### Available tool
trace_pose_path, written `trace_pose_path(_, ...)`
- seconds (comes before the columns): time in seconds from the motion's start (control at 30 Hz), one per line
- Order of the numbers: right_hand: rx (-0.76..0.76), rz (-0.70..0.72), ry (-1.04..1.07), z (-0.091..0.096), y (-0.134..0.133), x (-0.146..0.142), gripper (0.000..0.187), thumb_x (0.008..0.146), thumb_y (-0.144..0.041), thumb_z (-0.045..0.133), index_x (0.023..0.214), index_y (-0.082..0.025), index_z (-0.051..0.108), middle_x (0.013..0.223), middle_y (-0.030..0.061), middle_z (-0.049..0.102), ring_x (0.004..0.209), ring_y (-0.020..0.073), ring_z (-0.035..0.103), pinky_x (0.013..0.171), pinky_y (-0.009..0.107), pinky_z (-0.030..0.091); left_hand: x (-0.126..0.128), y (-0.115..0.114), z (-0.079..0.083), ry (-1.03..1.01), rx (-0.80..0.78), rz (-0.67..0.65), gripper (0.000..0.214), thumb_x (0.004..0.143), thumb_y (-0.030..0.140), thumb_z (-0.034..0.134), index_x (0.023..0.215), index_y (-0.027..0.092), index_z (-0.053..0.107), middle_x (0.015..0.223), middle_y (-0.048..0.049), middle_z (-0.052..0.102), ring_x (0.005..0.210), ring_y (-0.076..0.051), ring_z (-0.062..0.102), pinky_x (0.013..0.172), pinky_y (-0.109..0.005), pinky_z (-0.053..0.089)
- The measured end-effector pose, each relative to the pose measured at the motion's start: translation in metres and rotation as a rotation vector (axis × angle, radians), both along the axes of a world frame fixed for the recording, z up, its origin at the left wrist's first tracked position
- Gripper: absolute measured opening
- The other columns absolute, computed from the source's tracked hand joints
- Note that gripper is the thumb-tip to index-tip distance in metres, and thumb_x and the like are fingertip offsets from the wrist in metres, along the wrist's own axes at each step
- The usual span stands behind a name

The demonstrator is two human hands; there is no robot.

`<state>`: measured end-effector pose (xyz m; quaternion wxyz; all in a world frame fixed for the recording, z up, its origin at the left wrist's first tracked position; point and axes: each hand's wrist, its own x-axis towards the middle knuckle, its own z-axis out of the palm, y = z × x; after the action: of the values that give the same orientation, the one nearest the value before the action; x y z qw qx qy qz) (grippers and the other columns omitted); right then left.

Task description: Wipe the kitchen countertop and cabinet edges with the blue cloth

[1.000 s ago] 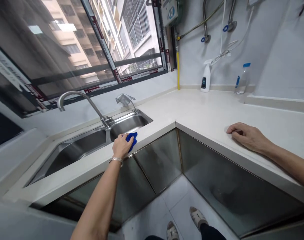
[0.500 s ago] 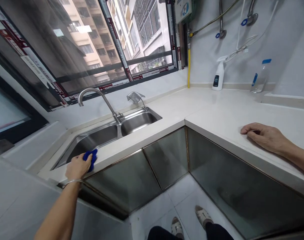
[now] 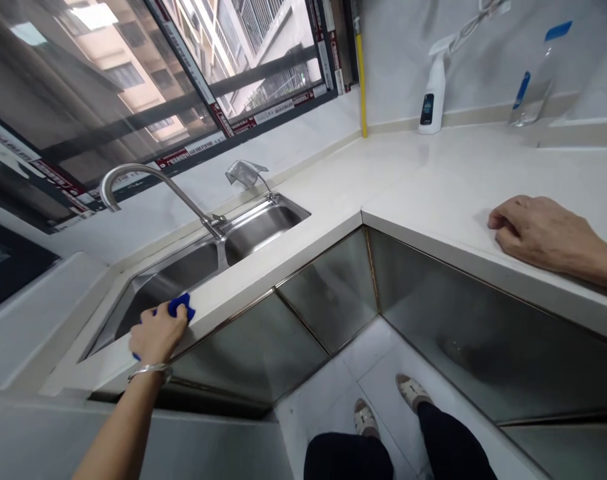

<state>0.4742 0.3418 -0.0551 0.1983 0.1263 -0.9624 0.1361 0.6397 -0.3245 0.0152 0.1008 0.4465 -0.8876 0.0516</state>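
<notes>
My left hand [image 3: 157, 335] presses a blue cloth [image 3: 180, 305] against the white countertop [image 3: 243, 279], on the front strip beside the sink. Its fingers are closed over the cloth, which sticks out past the fingertips and under the palm. The double-bowl steel sink [image 3: 222, 255] lies just beyond that hand, with a curved faucet [image 3: 166, 179] rising behind it. Loosely curled, my right hand [image 3: 543, 230] rests on the right-hand stretch of counter near its front edge. Nothing shows in its fingers.
A white spray bottle [image 3: 432, 100] and a clear water bottle [image 3: 537, 83] with a blue cap stand against the back wall. Behind the sink, a small grey wrapped fitting [image 3: 246, 172] sticks up. Glossy cabinet doors [image 3: 328, 290] run below the counter. A yellow pipe [image 3: 361, 83] comes down in the corner.
The camera view has tilted down and come closer to the counter. My left hand has turned slightly over the cloth, covering more of it. My right hand stays resting on the counter.
</notes>
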Motion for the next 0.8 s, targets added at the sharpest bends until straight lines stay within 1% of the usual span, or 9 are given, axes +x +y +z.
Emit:
trace_pose_path(0.07, 0.017, -0.014, 0.006, 0.001, 0.000, 0.000, 0.012, 0.081, -0.035, 0.036, 0.085, -0.029, 0.046, 0.106, 0.0168, 0.062, 0.096, 0.0394, 0.055, 0.070, 0.059, 0.050, -0.021, 0.023, -0.002, 0.005, -0.006, -0.086, 0.073, 0.092, 0.061, 0.025, 0.143, 0.019, 0.055, 0.152, -0.0211, 0.048, 0.131, -0.053, 0.051, 0.106, -0.063, 0.046)
trace_pose_path(0.13, 0.023, -0.025, 0.009, 0.002, -0.001, 0.001, 0.011, 0.082, -0.035, 0.037, 0.086, -0.029, 0.046, 0.107, 0.0161, 0.062, 0.098, 0.0391, 0.055, 0.072, 0.059, 0.051, -0.046, 0.051, -0.005, 0.016, -0.015, -0.169, 0.071, 0.093, 0.060, 0.026, 0.143, 0.020, 0.056, 0.152, -0.0207, 0.049, 0.130, -0.051, 0.052, 0.106, -0.062, 0.046)
trace_pose_path(0.27, 0.018, -0.046, -0.008, 0.006, -0.004, 0.004, 0.010, 0.082, -0.034, 0.037, 0.087, -0.029, 0.045, 0.107, 0.0146, 0.063, 0.100, 0.0380, 0.055, 0.074, 0.060, 0.053, -0.099, 0.119, -0.011, 0.075, -0.048, -0.335, 0.062, 0.094, 0.055, 0.031, 0.138, 0.024, 0.061, 0.148, -0.0159, 0.054, 0.124, -0.046, 0.056, 0.104, -0.058, 0.049)
trace_pose_path(0.37, 0.010, -0.049, -0.033, 0.009, -0.007, 0.006, 0.008, 0.082, -0.033, 0.038, 0.087, -0.030, 0.044, 0.107, 0.0145, 0.062, 0.101, 0.0375, 0.054, 0.073, 0.058, 0.053, -0.135, 0.168, -0.013, 0.123, -0.070, -0.460, 0.058, 0.094, 0.051, 0.034, 0.134, 0.022, 0.065, 0.144, -0.0160, 0.057, 0.121, -0.045, 0.056, 0.101, -0.057, 0.049)
trace_pose_path(0.43, 0.006, -0.053, -0.040, 0.010, -0.007, 0.008, 0.006, 0.083, -0.031, 0.039, 0.087, -0.030, 0.043, 0.107, 0.0139, 0.062, 0.101, 0.0366, 0.054, 0.073, 0.056, 0.053, -0.157, 0.194, -0.015, 0.140, -0.065, -0.520, 0.057, 0.094, 0.050, 0.036, 0.133, 0.021, 0.066, 0.143, -0.0163, 0.058, 0.121, -0.044, 0.056, 0.101, -0.057, 0.049)
trace_pose_path(0.53, 0.004, -0.048, -0.029, 0.012, -0.008, 0.008, 0.006, 0.083, -0.027, 0.041, 0.087, -0.030, 0.044, 0.105, 0.0123, 0.062, 0.098, 0.0333, 0.054, 0.073, 0.051, 0.051, -0.187, 0.226, -0.018, 0.173, -0.058, -0.583, 0.054, 0.094, 0.049, 0.038, 0.131, 0.022, 0.067, 0.142, -0.0164, 0.058, 0.120, -0.043, 0.055, 0.101, -0.056, 0.048)
trace_pose_path(0.63, 0.008, -0.042, -0.013, 0.013, -0.008, 0.007, 0.007, 0.083, -0.024, 0.043, 0.087, -0.027, 0.047, 0.103, 0.0119, 0.063, 0.096, 0.0308, 0.054, 0.072, 0.045, 0.049, -0.212, 0.250, -0.022, 0.208, -0.070, -0.633, 0.052, 0.095, 0.047, 0.039, 0.130, 0.021, 0.067, 0.140, -0.0166, 0.059, 0.120, -0.042, 0.055, 0.099, -0.054, 0.048)
trace_pose_path(0.73, 0.017, -0.038, 0.008, 0.013, -0.008, 0.006, 0.010, 0.083, -0.021, 0.041, 0.088, -0.024, 0.050, 0.101, 0.0114, 0.063, 0.095, 0.0297, 0.054, 0.069, 0.042, 0.046, -0.229, 0.269, -0.024, 0.225, -0.071, -0.671, 0.051, 0.095, 0.046, 0.040, 0.129, 0.020, 0.067, 0.140, -0.0162, 0.059, 0.119, -0.041, 0.056, 0.099, -0.054, 0.048)
trace_pose_path(0.8, 0.009, -0.032, 0.021, 0.013, -0.007, 0.006, 0.011, 0.083, -0.020, 0.041, 0.088, -0.024, 0.050, 0.100, 0.0106, 0.063, 0.095, 0.0293, 0.053, 0.069, 0.042, 0.046, -0.235, 0.275, -0.024, 0.228, -0.067, -0.689, 0.052, 0.094, 0.046, 0.040, 0.128, 0.019, 0.068, 0.139, -0.0163, 0.060, 0.118, -0.042, 0.056, 0.099, -0.054, 0.049)
